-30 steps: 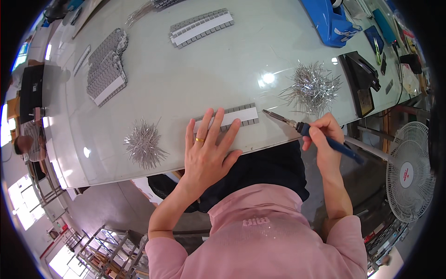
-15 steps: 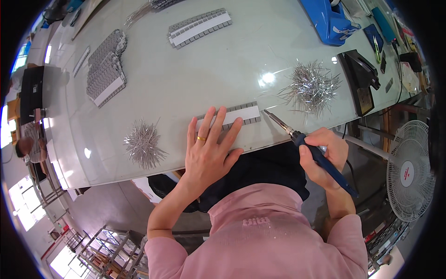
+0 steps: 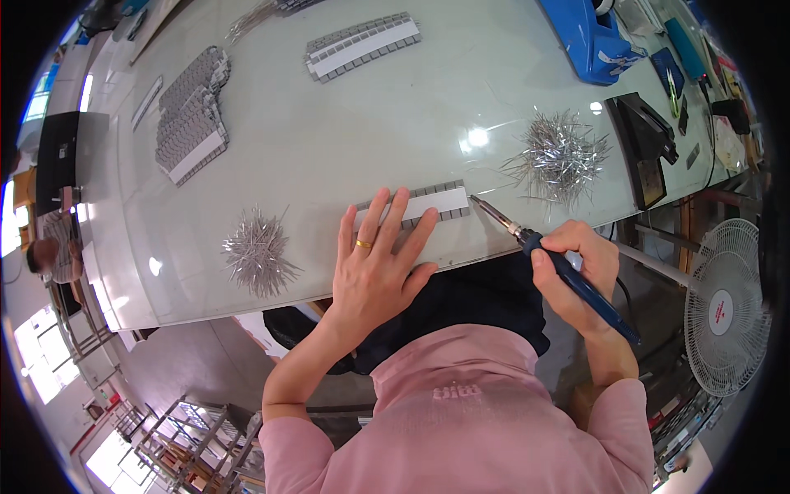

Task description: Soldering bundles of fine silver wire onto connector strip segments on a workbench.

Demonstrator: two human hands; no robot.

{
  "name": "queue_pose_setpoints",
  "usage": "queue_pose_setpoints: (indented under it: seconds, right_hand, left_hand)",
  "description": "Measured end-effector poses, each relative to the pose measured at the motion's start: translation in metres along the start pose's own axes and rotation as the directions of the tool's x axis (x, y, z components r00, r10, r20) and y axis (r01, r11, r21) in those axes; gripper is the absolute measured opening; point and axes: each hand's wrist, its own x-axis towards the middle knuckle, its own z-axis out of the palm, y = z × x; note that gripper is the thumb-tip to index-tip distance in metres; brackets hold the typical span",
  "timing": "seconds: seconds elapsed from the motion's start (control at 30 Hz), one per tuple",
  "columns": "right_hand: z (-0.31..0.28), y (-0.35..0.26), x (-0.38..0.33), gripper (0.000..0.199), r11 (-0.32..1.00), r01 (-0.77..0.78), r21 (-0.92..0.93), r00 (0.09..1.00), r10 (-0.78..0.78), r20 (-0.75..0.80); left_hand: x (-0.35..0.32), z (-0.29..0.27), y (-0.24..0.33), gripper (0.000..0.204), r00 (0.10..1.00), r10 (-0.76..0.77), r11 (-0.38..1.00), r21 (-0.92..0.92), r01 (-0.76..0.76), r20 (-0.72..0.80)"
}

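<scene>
My left hand [image 3: 376, 267] lies flat with its fingers spread across a grey segmented strip [image 3: 444, 199] that has a white band along its middle. The fingers cover the strip's left part. In my right hand [image 3: 583, 267] is a soldering iron [image 3: 568, 276] with a dark blue handle, gripped like a pen. Its metal tip sits just off the strip's right end; whether it touches anything there I cannot tell. A bundle of thin silvery wires [image 3: 561, 158] lies beyond the iron, and a second wire bundle [image 3: 257, 251] is left of my left hand.
Farther back lie more grey strips [image 3: 364, 47] and a stack of them [image 3: 193, 115] at the left. A black soldering-iron stand [image 3: 642, 148] and a blue tape dispenser [image 3: 588, 41] occupy the right side. A fan [image 3: 724, 306] stands beyond the table [image 3: 329, 140] edge.
The whole view has shifted slightly. Both hands keep nearly the same pose, with the iron's tip still beside the strip's right end.
</scene>
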Motion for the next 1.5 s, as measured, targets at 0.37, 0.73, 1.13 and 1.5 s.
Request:
queue_pose_setpoints:
  seconds: [0.37, 0.73, 1.13, 1.5]
  right_hand:
    - [-0.004, 0.037, -0.028, 0.015, 0.922, -0.008, 0.387, 0.98, 0.084, -0.181]
    - [0.036, 0.001, -0.012, 0.02, 0.927, -0.037, 0.373, 0.999, 0.027, 0.034]
    - [0.076, -0.034, 0.021, 0.017, 0.968, 0.241, 0.071, 0.947, -0.25, 0.203]
    - [0.088, -0.038, 0.03, 0.018, 0.972, 0.231, 0.052, 0.953, -0.236, 0.191]
  left_hand:
    - [-0.039, -0.018, -0.033, 0.055, 0.879, -0.327, 0.908, 0.143, 0.395, -0.347]
    - [-0.058, -0.022, -0.053, 0.051, 0.941, -0.235, 0.966, 0.052, 0.254, -0.242]
    - [-0.058, -0.016, -0.057, 0.053, 0.969, -0.147, 0.986, 0.047, 0.159, -0.199]
    - [-0.056, -0.018, -0.06, 0.052, 0.977, -0.114, 0.992, 0.036, 0.123, -0.181]
